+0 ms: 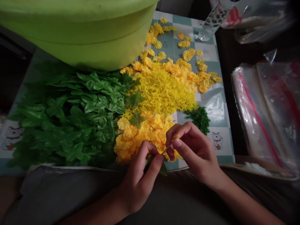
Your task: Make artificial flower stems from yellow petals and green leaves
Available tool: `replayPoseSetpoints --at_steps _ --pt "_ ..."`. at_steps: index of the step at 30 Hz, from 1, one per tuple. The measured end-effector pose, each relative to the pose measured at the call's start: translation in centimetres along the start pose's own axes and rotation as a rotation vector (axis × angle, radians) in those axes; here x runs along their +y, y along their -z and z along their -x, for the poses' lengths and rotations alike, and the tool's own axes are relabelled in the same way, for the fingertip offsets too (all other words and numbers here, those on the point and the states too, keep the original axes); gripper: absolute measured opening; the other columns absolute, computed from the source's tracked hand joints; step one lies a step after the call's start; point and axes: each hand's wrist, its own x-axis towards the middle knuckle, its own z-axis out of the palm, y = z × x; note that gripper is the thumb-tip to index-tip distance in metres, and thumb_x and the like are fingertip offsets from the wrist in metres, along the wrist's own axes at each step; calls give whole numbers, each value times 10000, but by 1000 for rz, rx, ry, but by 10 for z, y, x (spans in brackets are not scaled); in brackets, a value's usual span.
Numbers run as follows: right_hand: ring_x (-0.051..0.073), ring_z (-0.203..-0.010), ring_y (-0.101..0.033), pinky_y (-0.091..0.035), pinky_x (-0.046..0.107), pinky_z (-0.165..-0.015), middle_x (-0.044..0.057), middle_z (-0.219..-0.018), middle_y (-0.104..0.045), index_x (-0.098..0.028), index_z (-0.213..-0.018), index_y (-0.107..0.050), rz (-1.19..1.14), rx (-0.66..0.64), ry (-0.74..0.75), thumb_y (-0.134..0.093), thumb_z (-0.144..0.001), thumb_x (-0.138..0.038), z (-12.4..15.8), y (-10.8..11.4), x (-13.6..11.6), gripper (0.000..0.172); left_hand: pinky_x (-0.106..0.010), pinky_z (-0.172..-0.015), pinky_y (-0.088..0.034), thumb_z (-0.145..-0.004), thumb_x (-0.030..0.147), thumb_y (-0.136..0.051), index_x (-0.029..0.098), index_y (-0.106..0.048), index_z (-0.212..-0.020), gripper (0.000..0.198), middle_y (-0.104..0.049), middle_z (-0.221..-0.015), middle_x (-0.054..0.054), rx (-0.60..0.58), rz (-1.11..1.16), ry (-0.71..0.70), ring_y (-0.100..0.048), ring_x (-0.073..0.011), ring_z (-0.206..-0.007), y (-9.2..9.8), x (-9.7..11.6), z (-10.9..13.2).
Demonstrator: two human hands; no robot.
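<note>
My left hand [142,178] is closed, thumb against forefinger, on a green artificial leaf [163,169] whose tip hangs below the thumb. A thin stem [167,149] runs from there up to my right hand [195,153]. Its thumb and forefinger pinch the stem's upper end, where a small yellow tip [176,137] shows. Just beyond both hands lies a heap of orange-yellow fabric petals [150,129]. Behind it spreads a pile of small yellow pieces [161,90]. Dark green sprigs [200,119] lie beyond the right hand.
Green artificial leaves [93,100] cover the table's left side. A big lime-green tub [93,37] stands at the back, with more orange-yellow petals [185,73] to its right. A clear bottle [214,20] is at back right. Plastic bags [264,109] lie beside the checked tabletop [225,137].
</note>
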Motion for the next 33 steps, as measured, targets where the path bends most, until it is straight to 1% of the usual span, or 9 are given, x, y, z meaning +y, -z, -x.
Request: replayPoseSetpoints --at_steps 6,11,15,23,33 --pt "83 -597 -514 -447 239 -528 2 -810 -530 -203 -835 -520 34 -8 -9 -567 -884 -176 0 0 0 72 -238 -396 -217 -955 352 -419 255 -463 -858 145 -370 -591 63 -7 10 7 -267 -97 -436 0 2 0" --pt "87 -590 -508 -448 236 -515 3 -802 -538 -208 -824 -511 46 -11 -13 -580 -875 -197 0 1 0 86 -218 -385 -228 -955 350 -420 261 -466 -868 133 -429 -670 46 -20 24 8 -288 -89 -462 0 0 0" --pt "84 -598 -515 -448 228 -517 0 -798 -537 -206 -815 -505 18 -8 -18 -585 -872 -186 0 1 1 100 -211 -387 -232 -963 344 -407 264 -457 -862 138 -446 -714 45 -31 37 15 -285 -77 -464 1 0 0" --pt "67 -585 -534 -448 211 -522 -9 -801 -542 -196 -800 -496 -24 -14 -45 -604 -863 -176 0 0 0 126 -221 -382 -216 -963 356 -406 269 -460 -868 140 -395 -634 59 -68 87 38 -267 -89 -453 0 3 -1" --pt "71 -587 -527 -451 213 -522 -6 -787 -543 -187 -829 -512 -15 -10 -34 -583 -877 -164 0 3 0 89 -214 -391 -220 -965 377 -402 267 -436 -862 154 -332 -617 72 -54 57 61 -269 -82 -457 3 -1 0"
